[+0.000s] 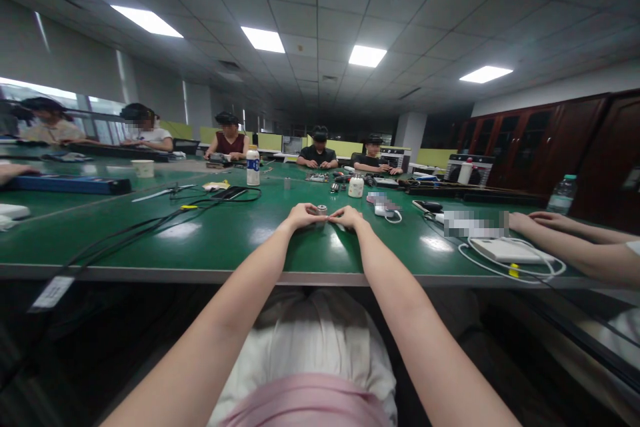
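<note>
My left hand (304, 215) and my right hand (347, 217) meet at their fingertips just above the green table, near its front edge. Thumb and fingers of each are drawn together in a pinch; whatever lies between the tips is too small to make out. Right behind the left fingertips shows a small round silver metal piece (322, 208), its top with a dark centre. Whether the fingers touch it, I cannot tell.
Black cables (150, 223) run across the table on the left. Ahead stand a white-and-blue bottle (253, 167) and a small white jar (355, 187). At right are a white box (507, 250) with a looped cord and another person's arms (575, 240). Several people sit across.
</note>
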Available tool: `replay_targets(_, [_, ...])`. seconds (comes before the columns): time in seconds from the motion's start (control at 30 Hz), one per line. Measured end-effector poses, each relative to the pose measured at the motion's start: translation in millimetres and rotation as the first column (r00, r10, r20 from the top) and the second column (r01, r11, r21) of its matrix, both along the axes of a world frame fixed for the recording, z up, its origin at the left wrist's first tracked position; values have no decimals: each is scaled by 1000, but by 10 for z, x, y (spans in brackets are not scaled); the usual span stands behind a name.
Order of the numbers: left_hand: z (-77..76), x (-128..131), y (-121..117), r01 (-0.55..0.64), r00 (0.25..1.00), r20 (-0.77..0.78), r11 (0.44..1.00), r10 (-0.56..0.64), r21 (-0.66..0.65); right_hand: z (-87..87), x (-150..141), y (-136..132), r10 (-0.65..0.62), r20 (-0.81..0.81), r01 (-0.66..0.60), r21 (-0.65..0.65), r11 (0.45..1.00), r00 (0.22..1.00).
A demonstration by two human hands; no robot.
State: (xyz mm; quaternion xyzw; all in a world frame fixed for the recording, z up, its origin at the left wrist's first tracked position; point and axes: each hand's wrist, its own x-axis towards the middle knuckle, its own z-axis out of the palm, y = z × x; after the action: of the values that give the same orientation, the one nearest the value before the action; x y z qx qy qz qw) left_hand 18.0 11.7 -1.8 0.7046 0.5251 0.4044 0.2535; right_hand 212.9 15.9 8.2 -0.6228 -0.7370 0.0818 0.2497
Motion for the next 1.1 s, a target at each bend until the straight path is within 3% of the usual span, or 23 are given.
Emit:
replay_targets(0.13, [2,7,-34,-18,999,-46,1000,19,20,-6,-36,67,36,-105,-27,87,996,994])
replay_targets(0.3, [12,25,-44,-66,994,-84,998,67,16,12,-145,175,205,-281,-132,258,957,938])
replay_targets(0.5, [48,21,-79,-59,993,-101,998,61,21,51,-222,114,252,-280,-178,264,948,927])
replay_targets(1.1, [23,11,-12,-22,996,-81,1000,23,15,113,-251,-12,234,-239,-177,238,955,942])
